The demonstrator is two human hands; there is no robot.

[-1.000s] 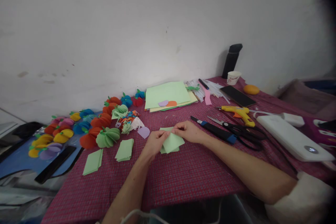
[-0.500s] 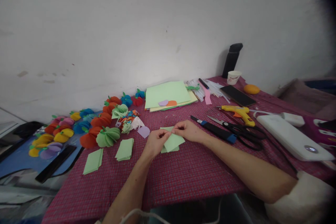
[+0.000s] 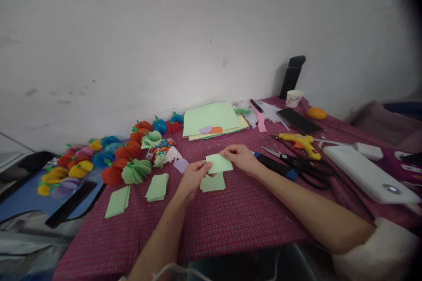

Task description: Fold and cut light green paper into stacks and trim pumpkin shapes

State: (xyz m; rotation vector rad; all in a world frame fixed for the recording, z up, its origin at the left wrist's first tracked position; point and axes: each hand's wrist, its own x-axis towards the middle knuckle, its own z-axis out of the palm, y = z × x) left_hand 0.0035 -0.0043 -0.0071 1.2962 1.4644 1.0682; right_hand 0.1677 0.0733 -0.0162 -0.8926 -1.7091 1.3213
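Observation:
A small light green paper piece [image 3: 218,163] is held above the red checked tablecloth [image 3: 231,219]. My left hand [image 3: 193,177] pinches its left edge and my right hand [image 3: 240,158] pinches its right top corner. Another green paper piece [image 3: 212,183] lies flat on the cloth just below it. Two small stacks of green paper pieces [image 3: 157,187] [image 3: 117,202] lie to the left of my left hand.
Coloured paper fruit balls [image 3: 108,162] line the left back. A stack of paper sheets [image 3: 211,118] lies behind my hands. Scissors [image 3: 296,162], a blue-handled knife [image 3: 273,164], a yellow glue gun [image 3: 301,141], a phone [image 3: 299,120], a cup [image 3: 293,97] and a white device [image 3: 365,175] sit right.
Both hands have lifted the top green piece off the one beneath it and raised it slightly; the lower piece now lies uncovered on the cloth.

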